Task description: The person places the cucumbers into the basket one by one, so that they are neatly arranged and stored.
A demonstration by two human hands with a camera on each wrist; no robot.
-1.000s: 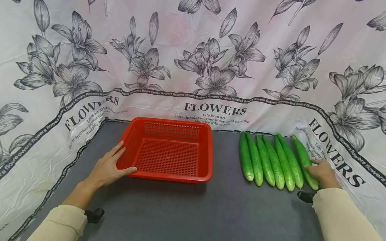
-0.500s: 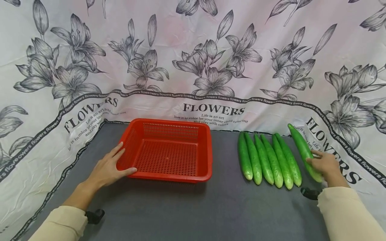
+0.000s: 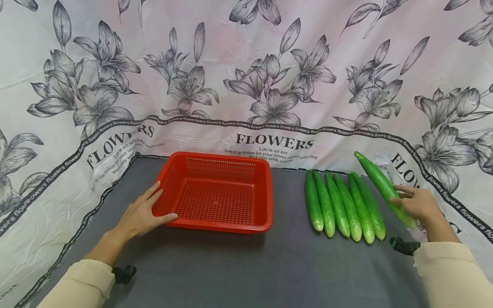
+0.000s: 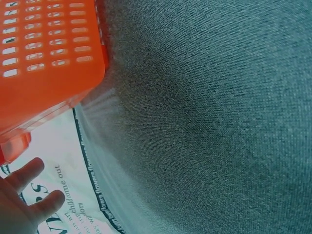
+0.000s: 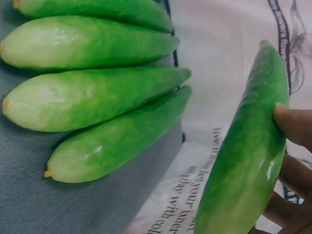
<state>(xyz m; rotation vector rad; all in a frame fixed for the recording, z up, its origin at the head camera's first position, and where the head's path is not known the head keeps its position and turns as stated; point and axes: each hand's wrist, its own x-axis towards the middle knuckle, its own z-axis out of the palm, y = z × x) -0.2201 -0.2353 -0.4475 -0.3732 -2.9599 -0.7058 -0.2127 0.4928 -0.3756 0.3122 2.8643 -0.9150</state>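
Note:
My right hand [image 3: 420, 207] grips a green cucumber [image 3: 381, 179] near its middle, thumb on one side and fingers on the other. That cucumber tilts, its thin end up and to the left, held above the table at the right. Close by on the left lies a row of several cucumbers [image 3: 345, 207], side by side; part of the row shows in the right wrist view, beside the held cucumber [image 5: 246, 151]. At the left, my left hand [image 3: 140, 218] has its fingers spread at the near left corner of a red plastic basket [image 3: 221, 224]. The basket holds nothing.
A dark grey cloth surface [image 3: 246, 269] lies under everything. White flower-printed sheeting [image 3: 269, 107] rises behind and along both sides. Grey surface separates the basket from the cucumber row.
My right hand has lifted the rightmost cucumber off the table, away from the row, and its thin end has swung up and left. The left hand stays at the basket.

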